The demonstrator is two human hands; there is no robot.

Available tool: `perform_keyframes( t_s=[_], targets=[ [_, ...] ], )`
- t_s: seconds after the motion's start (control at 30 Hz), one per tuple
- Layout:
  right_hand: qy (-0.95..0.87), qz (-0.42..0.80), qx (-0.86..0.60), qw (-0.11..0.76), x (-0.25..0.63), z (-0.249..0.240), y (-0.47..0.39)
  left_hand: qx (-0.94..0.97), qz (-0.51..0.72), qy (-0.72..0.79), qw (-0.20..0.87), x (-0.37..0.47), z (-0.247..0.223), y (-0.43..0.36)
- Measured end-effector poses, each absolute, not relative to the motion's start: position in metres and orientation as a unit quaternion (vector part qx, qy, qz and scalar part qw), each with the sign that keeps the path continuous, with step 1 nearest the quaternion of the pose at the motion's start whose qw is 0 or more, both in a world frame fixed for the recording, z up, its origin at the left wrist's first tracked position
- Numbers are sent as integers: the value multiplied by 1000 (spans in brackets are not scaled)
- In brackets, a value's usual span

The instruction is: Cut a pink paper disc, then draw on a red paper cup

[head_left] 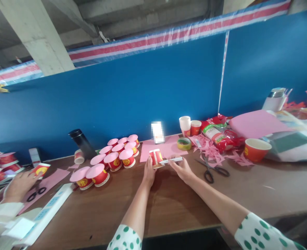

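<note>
A small red and white paper cup [156, 156] is held over the table by my left hand [149, 171], fingers closed on its left side. In my right hand [182, 169] is a slim white pen-like tool [175, 160]. Its tip points at the cup's right side; whether they touch I cannot tell. Just behind the cup lies a pink sheet of paper [145, 150] with a roll of tape [184, 144] on it. Black-handled scissors [216, 169] rest to the right of my right hand.
Several red cups topped with pink discs [97, 170] stand to the left. Beyond them are a black bottle [82, 144], a power strip [49, 211] and another person's hand [20, 185] holding a cup. Pink paper shreds [208, 147] and a large red cup [256, 150] are at right.
</note>
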State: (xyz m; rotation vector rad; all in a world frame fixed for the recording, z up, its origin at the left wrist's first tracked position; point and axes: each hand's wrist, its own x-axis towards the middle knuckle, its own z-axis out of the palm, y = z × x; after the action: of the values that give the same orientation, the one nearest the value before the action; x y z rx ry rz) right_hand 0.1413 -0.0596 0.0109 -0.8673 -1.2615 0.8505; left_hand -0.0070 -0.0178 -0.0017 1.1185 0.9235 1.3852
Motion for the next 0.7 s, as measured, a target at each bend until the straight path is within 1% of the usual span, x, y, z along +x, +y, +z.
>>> perform_keyframes(
  t_s=[0.23, 0.7],
  targets=[
    [-561, 375, -381, 632, 142, 9, -59, 448, 574, 355, 587, -7, -6, -14],
    [-557, 375, -382, 635, 141, 10, -59, 448, 565, 355, 595, -7, -6, -15]
  ],
)
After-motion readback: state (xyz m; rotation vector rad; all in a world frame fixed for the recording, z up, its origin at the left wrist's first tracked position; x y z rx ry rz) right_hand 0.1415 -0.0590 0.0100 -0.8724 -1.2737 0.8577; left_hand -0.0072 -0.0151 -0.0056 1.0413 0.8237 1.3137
